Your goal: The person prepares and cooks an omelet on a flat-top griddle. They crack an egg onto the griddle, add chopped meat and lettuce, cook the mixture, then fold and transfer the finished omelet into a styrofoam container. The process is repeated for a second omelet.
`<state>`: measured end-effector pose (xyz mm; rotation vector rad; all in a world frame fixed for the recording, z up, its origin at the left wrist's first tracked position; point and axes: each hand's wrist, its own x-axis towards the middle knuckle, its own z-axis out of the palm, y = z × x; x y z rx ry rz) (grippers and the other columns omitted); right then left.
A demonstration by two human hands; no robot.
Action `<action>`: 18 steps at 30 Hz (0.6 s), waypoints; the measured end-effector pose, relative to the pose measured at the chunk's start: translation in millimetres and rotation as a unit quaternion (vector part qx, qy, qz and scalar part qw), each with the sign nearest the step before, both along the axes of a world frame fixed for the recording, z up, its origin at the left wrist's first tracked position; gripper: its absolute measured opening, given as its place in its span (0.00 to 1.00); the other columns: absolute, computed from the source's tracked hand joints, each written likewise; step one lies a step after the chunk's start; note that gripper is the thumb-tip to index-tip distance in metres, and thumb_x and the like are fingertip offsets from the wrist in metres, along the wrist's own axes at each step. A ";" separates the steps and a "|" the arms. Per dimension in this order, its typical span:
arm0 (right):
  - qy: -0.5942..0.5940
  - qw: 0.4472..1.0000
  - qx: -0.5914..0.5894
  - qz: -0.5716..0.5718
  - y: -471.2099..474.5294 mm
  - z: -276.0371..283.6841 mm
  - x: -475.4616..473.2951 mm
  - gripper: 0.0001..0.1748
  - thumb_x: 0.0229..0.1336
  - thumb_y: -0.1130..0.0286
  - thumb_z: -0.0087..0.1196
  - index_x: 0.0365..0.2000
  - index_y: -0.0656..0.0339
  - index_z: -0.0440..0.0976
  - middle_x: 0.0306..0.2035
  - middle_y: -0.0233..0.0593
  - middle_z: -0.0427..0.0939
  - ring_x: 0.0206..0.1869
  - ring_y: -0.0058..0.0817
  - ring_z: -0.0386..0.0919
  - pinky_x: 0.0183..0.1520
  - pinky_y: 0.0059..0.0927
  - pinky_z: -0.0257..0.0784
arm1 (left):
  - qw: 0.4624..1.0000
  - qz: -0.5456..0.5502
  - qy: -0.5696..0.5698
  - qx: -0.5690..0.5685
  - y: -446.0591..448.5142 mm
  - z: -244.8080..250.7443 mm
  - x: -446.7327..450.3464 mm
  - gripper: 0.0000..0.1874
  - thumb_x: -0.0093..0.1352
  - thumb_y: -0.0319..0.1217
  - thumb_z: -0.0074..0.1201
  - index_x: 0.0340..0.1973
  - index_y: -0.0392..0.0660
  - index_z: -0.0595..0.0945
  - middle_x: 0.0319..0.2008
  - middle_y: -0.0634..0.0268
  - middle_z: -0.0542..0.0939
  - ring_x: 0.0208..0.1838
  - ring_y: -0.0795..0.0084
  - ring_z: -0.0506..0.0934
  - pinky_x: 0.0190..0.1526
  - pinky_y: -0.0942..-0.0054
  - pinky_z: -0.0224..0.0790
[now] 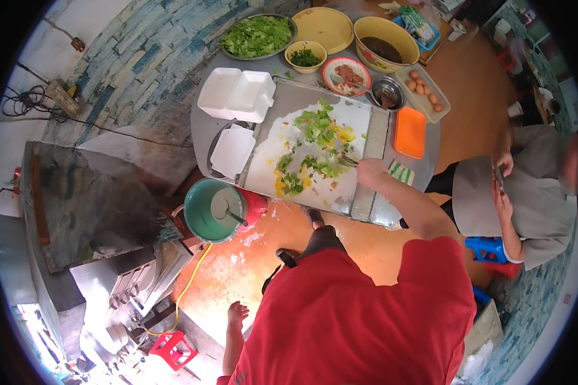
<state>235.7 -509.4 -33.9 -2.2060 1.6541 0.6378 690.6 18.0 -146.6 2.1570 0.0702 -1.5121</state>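
Note:
My right hand (373, 172) grips a small metal utensil (349, 161), perhaps a spoon or fork, over the right side of a rectangular metal tray (282, 91). Across this tray spreads a thin white sheet (265, 168), topped with chopped lettuce (313, 126), yellow egg and bits of minced filling. Just right of that hand lies a green-and-white striped cloth (401, 172). My left hand (238, 315) hangs low beside my body, away from the table, holding nothing, its fingers slightly apart.
Foam boxes (248, 96) and a white scraper-like sheet (232, 150) sit left. Along the back stand a lettuce bowl (257, 36), minced meat (349, 74), a yellow basin (383, 48) and eggs (419, 86). A green bucket (212, 211) stands below; a person (510, 192) holds a phone at right.

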 end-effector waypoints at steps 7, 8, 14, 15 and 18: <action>-0.072 0.990 -0.087 -0.090 -114.0 -16.2 46.7 0.16 0.61 0.61 0.46 0.37 0.58 0.81 0.39 0.45 0.83 0.44 0.40 0.81 0.44 0.42 0.76 | 0.998 -0.032 -0.027 0.041 -16.1 -1.6 23.9 0.25 0.69 0.32 0.43 0.62 0.42 0.67 0.39 0.55 0.80 0.36 0.63 0.80 0.36 0.65 0.74; -0.073 0.987 -0.094 -0.107 -124.9 -24.4 43.3 0.15 0.59 0.62 0.47 0.36 0.57 0.82 0.39 0.44 0.83 0.44 0.40 0.81 0.44 0.41 0.77 | 0.999 -0.025 -0.037 0.014 -18.7 3.1 28.3 0.25 0.68 0.32 0.43 0.62 0.41 0.67 0.39 0.55 0.80 0.36 0.63 0.80 0.36 0.65 0.74; -0.102 0.992 -0.055 -0.047 -91.9 -36.3 57.1 0.14 0.57 0.64 0.48 0.33 0.57 0.82 0.35 0.42 0.83 0.39 0.39 0.82 0.40 0.40 0.77 | 0.998 -0.040 -0.034 -0.036 -52.4 15.5 14.8 0.24 0.70 0.37 0.41 0.61 0.41 0.67 0.41 0.52 0.79 0.41 0.59 0.80 0.40 0.63 0.75; -0.117 0.991 -0.064 -0.025 -93.2 -35.0 76.8 0.14 0.57 0.62 0.48 0.33 0.58 0.82 0.34 0.43 0.83 0.38 0.40 0.82 0.40 0.41 0.77 | 0.999 -0.047 -0.020 -0.011 -57.1 10.5 10.7 0.23 0.70 0.37 0.42 0.59 0.42 0.69 0.41 0.52 0.80 0.40 0.59 0.80 0.40 0.62 0.75; -0.185 0.980 -0.051 -0.062 -107.2 -33.0 107.5 0.17 0.60 0.58 0.48 0.30 0.60 0.80 0.33 0.46 0.82 0.39 0.42 0.81 0.40 0.43 0.76 | 0.997 -0.079 -0.009 0.010 -67.7 6.0 0.1 0.22 0.71 0.37 0.42 0.59 0.42 0.69 0.40 0.53 0.80 0.39 0.60 0.80 0.38 0.63 0.74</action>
